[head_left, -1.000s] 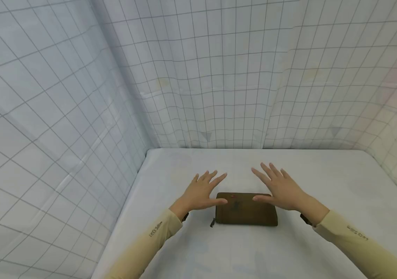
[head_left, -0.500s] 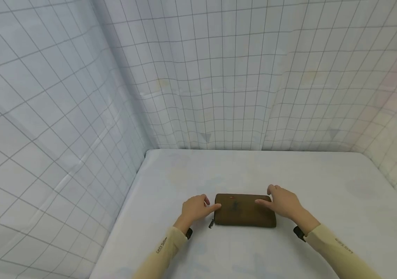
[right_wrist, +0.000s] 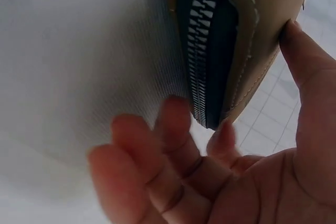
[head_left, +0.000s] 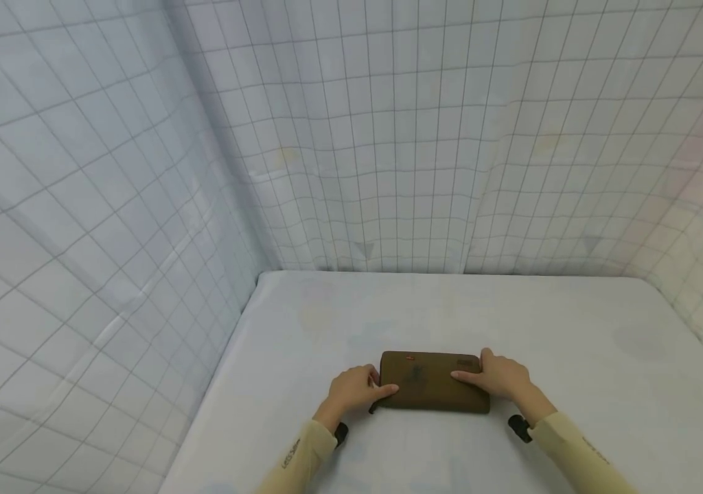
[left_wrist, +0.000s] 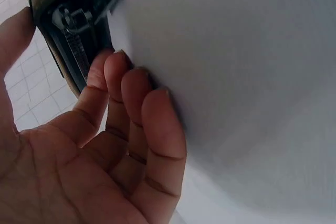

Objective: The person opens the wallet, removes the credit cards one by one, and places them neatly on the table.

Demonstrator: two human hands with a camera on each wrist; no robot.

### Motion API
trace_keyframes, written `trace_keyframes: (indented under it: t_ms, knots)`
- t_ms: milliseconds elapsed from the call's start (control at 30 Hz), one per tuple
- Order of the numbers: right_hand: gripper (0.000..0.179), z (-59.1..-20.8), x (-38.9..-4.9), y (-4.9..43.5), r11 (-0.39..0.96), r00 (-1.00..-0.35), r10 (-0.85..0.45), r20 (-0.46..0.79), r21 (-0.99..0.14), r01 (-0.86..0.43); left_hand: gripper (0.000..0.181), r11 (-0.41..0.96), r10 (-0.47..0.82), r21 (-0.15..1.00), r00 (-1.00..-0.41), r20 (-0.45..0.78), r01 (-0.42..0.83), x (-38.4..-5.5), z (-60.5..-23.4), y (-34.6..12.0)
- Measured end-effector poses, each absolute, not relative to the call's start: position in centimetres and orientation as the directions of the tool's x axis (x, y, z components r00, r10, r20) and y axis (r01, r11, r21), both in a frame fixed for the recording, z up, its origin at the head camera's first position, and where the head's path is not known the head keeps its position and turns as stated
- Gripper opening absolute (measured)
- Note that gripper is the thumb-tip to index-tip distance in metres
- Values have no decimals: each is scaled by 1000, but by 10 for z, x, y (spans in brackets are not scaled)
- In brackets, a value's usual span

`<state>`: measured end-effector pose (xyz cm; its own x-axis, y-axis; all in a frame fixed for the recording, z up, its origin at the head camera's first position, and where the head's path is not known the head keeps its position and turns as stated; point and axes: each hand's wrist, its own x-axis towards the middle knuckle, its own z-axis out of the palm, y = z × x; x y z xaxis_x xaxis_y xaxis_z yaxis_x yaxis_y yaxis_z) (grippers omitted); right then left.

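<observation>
A long brown zip-around wallet point(head_left: 428, 392) lies flat on the white-covered table, a small orange-red tag near its far left edge. My left hand point(head_left: 351, 388) grips its left end, thumb on the top face and bent fingers at the side. In the left wrist view, the metal zipper slider point(left_wrist: 65, 19) shows above those fingertips. At the opposite end, my right hand point(head_left: 504, 377) holds the wallet with its thumb on top and its index finger at the far corner. Its other fingers hang curled beside the zipper teeth point(right_wrist: 199, 51) in the right wrist view.
The table point(head_left: 308, 315) is draped in white cloth. White gridded curtains point(head_left: 364, 137) enclose it at the back and on both sides. Dark bands point(head_left: 520, 428) sit at both wrists, below cream sleeves point(head_left: 296, 456).
Both hands have come down from hovering with spread fingers to the wallet's two ends. Their fingers have curled in, thumbs now on its top face. The wallet stays in place on the table.
</observation>
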<state>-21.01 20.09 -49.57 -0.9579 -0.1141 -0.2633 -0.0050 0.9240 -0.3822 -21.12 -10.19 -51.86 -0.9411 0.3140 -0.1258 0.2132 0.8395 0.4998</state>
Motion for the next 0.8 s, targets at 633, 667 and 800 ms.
trace_keyframes:
  t_ms: [633,667,800]
  knots:
    - [106,-512,-214,208,765,-972,-115,-206,-642,46,28,691,283,665,-952,114,285,-212,-522,-98]
    - [104,-513,-215,209,753,-975,-107,-196,-657,49,27,685,269,670,-954,133,287,-213,-523,-98]
    - [104,-518,-216,211,734,-984,-114,-139,-679,11,23,677,239,668,-951,197,309,-218,-524,-100]
